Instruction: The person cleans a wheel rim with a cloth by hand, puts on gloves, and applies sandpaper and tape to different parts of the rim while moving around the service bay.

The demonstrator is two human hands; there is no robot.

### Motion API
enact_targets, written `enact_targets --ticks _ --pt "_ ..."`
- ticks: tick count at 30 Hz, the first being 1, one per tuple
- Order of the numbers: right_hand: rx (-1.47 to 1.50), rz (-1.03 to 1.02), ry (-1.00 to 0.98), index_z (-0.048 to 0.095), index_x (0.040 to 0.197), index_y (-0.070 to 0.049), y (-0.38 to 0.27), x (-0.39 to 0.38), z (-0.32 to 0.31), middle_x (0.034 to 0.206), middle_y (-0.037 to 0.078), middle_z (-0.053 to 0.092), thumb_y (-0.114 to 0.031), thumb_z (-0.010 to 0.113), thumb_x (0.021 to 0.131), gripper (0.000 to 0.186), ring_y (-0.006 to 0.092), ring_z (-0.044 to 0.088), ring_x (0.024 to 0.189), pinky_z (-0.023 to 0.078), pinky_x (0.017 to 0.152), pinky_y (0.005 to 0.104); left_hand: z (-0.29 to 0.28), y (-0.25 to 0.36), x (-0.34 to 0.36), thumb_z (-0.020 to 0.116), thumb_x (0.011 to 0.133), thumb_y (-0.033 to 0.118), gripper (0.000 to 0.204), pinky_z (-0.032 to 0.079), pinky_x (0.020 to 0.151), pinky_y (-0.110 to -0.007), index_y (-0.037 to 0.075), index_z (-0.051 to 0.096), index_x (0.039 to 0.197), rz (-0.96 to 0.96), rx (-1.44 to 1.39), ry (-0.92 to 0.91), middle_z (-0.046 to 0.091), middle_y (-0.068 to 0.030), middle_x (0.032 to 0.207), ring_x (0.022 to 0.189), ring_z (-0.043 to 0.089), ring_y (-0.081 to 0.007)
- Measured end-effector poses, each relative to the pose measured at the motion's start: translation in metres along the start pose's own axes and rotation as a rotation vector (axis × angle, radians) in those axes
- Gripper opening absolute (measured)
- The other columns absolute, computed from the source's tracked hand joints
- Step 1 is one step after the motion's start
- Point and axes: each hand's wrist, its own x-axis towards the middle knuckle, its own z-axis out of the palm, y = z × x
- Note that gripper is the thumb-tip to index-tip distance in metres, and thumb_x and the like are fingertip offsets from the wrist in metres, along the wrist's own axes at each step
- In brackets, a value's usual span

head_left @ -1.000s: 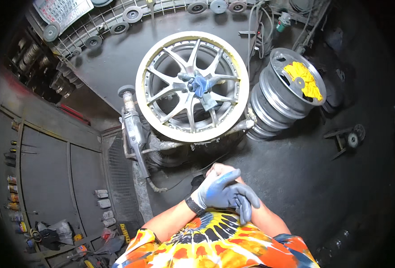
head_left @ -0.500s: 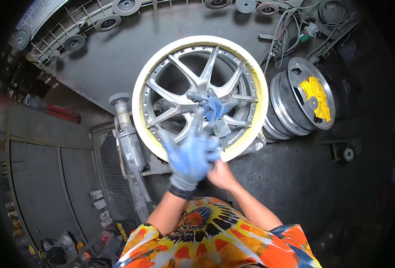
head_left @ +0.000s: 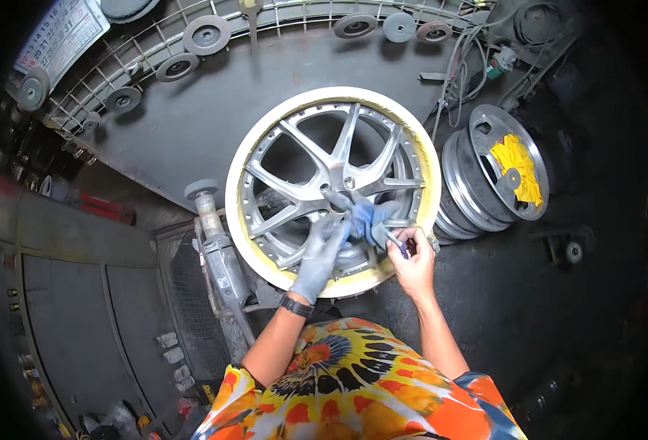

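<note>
My left hand point(head_left: 319, 253), in a grey glove, is at the lower middle of a silver multi-spoke wheel point(head_left: 277, 130) whose outer lip is pale yellow. Its bent fingers are closed at a loose blue-grey glove point(head_left: 368, 214) lying over the hub. My bare right hand point(head_left: 413, 268) pinches the cuff of that glove near the wheel's lower right, with a small dark-purple bit showing at its fingers.
A grinding machine point(head_left: 225, 268) stands left of the wheel. Stacked wheels point(head_left: 478, 191) with a yellow cloth point(head_left: 514, 165) stand at right. A wire rack point(head_left: 159, 26) with discs, hanging cables point(head_left: 463, 59) and a dark wall panel point(head_left: 63, 308) surround them.
Both hands have moved up from my body to the wheel and separated, the left with its glove on. My right hand has taken hold of the loose glove's cuff.
</note>
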Motion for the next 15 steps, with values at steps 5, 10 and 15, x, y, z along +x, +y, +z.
enact_targets --ticks 5,10,15 --pt "0.362 0.078 -0.089 0.058 0.104 -0.002 -0.035 -0.040 -0.027 0.109 0.008 0.069 0.004 0.076 0.094 0.022 0.0106 0.065 0.099 0.053 0.089 0.0264 0.028 -0.053 0.014 0.058 0.112 0.031 0.039 0.059 0.098 -0.040 0.007 0.062 0.142 -0.251 -0.646 -0.384 0.069 -0.0094 0.133 0.113 0.070 -0.0189" --pt "0.680 0.012 0.372 0.059 0.109 -0.004 -0.016 -0.072 -0.090 0.104 0.008 0.069 0.007 0.073 0.094 0.023 0.0146 0.067 0.096 0.054 0.091 0.0282 0.056 -0.052 -0.008 0.065 0.108 0.017 0.024 0.059 0.090 -0.031 0.006 0.065 0.129 -0.051 -0.406 -0.230 0.072 -0.0086 0.124 0.106 0.070 -0.0152" --pt "0.782 -0.042 0.556 0.062 0.114 -0.005 -0.005 -0.096 -0.154 0.103 0.006 0.070 0.009 0.068 0.097 0.022 0.0129 0.067 0.094 0.055 0.090 0.0296 0.055 -0.077 -0.017 0.069 0.105 0.015 0.016 0.058 0.075 -0.029 0.006 0.066 0.117 0.063 -0.024 -0.166 0.072 -0.0041 0.096 0.083 0.069 -0.0126"
